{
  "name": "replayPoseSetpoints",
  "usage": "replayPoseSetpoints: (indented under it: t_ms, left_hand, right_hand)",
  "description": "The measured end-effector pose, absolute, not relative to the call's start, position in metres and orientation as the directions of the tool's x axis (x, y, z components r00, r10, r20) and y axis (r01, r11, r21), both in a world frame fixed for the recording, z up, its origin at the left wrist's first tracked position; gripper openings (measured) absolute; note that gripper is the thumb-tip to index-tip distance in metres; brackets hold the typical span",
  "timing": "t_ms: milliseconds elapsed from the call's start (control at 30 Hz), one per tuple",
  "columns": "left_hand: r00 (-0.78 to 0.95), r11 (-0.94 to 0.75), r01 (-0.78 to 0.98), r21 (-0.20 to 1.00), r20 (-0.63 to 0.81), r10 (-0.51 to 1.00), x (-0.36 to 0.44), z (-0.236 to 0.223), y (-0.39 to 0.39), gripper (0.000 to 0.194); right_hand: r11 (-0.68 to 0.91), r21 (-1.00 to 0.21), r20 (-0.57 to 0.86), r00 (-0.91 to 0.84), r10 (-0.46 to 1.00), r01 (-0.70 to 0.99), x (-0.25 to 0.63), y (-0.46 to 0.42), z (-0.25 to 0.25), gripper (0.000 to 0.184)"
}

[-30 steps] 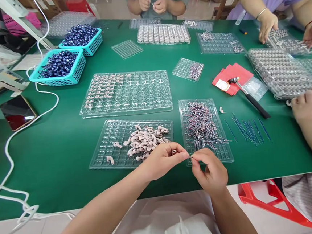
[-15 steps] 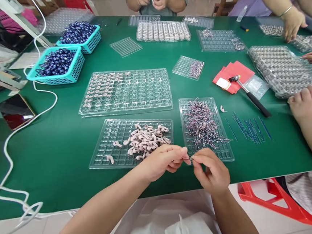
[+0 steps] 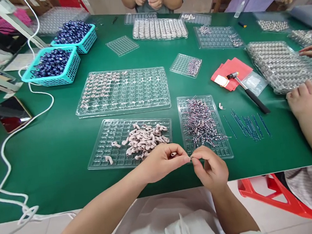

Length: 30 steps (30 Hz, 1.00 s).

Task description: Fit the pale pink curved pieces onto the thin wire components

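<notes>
My left hand (image 3: pixel 162 162) is closed round a small pink earbud shell (image 3: pixel 174 154) above the near edge of the green table (image 3: pixel 52 148). My right hand (image 3: pixel 209 168) pinches a tiny wired part against it, fingertip to fingertip. Just beyond the hands lie a clear tray with a heap of pink shells (image 3: pixel 144 139) and a clear tray piled with purple wired parts (image 3: pixel 200 122).
A large clear tray (image 3: pixel 142 91), partly filled with pink shells, lies further back. Two teal baskets (image 3: pixel 51 66) of blue parts stand at the far left by a phone (image 3: pixel 10 113) and a white cable (image 3: pixel 11 144). A hammer (image 3: pixel 248 94) lies on red cloth. Other people's hands work right and opposite.
My hands have stayed pinched together, shifting only slightly. The view has tilted a little. A person's hand at the far right has lifted off the trays.
</notes>
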<state>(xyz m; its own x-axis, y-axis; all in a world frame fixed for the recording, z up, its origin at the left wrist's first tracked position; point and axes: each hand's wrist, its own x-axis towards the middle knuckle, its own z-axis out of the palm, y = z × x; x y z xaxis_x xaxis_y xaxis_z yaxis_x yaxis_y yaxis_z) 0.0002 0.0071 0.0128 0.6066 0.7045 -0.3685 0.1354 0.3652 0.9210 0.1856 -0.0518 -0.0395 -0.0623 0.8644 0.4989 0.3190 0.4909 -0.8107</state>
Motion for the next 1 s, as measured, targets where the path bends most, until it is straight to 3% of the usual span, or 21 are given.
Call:
replayPoseSetpoints:
  t_ms: [133,367,1000]
  left_hand:
    - [0.540,0.175,0.222,0.959,-0.270,0.797,0.0017,0.0137,0.0037,0.019]
    - [0.542,0.051,0.243,0.969,-0.180,0.821,0.0017,0.0101,0.0015,0.019]
    - [0.562,0.125,0.219,0.968,-0.230,0.794,0.0042,0.0140,0.0017,0.018]
  right_hand:
    - [0.449,-0.821,0.465,-0.044,0.884,0.353,0.1863,-0.0516,-0.0381,0.026]
    - [0.405,-0.808,0.422,-0.059,0.905,0.428,0.1883,-0.0532,-0.0353,0.021]
    - [0.203,-0.954,0.223,0.068,0.972,0.222,0.1904,-0.0575,-0.0387,0.009]
